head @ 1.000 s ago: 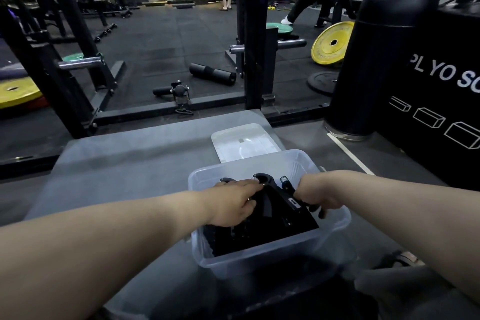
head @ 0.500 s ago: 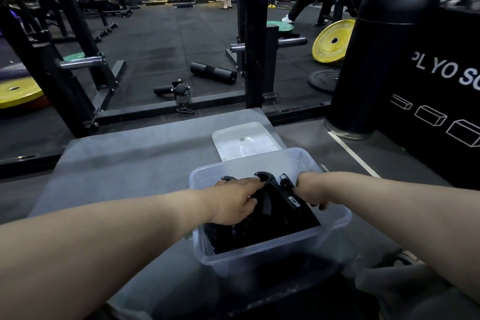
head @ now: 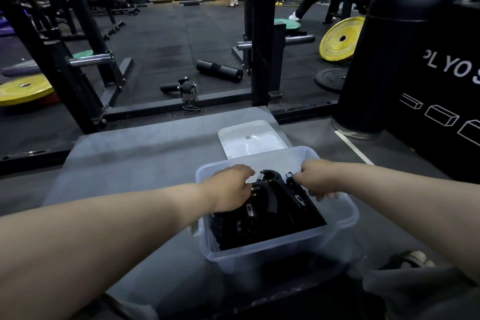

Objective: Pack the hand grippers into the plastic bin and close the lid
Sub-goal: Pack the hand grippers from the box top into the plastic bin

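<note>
The clear plastic bin (head: 272, 254) is sitting on a grey mat (head: 135, 163), and the black hand grippers (head: 275, 213) are lying inside it in a pile. Their long axes are running from near wall to far wall. The coiled spring ends are pointing away from the person and the handles are splaying back toward them.

The left hand (head: 230, 188) is reaching in over the pile's left side. Its fingers (head: 245, 186) are bending down onto the top of one gripper, beside a brass-coloured spring; whether they are closing round it cannot be told.

The right hand (head: 318, 180) is hanging over the right side, its fingers (head: 320, 195) curling downward and blurring, their hold unclear. Two spring ends are showing between the two sets of fingers.

Just beyond the fingertips, past the bin's far wall, the lid (head: 249, 138) is lying flat on the mat.
</note>
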{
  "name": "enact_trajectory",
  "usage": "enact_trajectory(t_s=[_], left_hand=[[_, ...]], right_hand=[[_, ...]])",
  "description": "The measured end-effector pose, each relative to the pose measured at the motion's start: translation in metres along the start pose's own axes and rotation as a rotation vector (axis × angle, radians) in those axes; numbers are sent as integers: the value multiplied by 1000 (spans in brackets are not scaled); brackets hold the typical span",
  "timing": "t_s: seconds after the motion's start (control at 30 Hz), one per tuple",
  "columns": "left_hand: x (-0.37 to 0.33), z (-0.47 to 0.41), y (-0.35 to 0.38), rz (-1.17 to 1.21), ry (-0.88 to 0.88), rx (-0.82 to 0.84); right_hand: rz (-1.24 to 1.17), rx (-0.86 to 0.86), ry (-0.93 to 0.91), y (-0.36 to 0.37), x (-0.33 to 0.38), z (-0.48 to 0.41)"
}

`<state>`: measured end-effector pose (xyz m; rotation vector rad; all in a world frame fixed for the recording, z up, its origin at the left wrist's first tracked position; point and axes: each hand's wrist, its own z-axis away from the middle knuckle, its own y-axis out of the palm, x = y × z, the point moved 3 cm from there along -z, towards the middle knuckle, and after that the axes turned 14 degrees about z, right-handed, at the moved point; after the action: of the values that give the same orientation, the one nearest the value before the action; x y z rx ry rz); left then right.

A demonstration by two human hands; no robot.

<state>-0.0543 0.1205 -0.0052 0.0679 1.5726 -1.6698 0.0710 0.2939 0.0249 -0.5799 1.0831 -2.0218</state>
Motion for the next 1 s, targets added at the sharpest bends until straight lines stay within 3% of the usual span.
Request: enact_trajectory(t_s=[0.13, 0.5, 0.7, 0.8, 1.0], left_hand=[[16, 1, 0, -80, -98, 32], [23, 3, 1, -51, -100, 80], [23, 2, 2, -16, -74, 82], [22, 5, 4, -32, -42, 86], [19, 9, 13, -126, 18, 139]], right_hand=[[173, 90, -104, 9, 13, 13], [332, 5, -104, 10, 25, 23], [204, 80, -79, 0, 12, 19], [80, -4, -32, -10, -3, 10], [169, -63, -112, 6, -4, 8]])
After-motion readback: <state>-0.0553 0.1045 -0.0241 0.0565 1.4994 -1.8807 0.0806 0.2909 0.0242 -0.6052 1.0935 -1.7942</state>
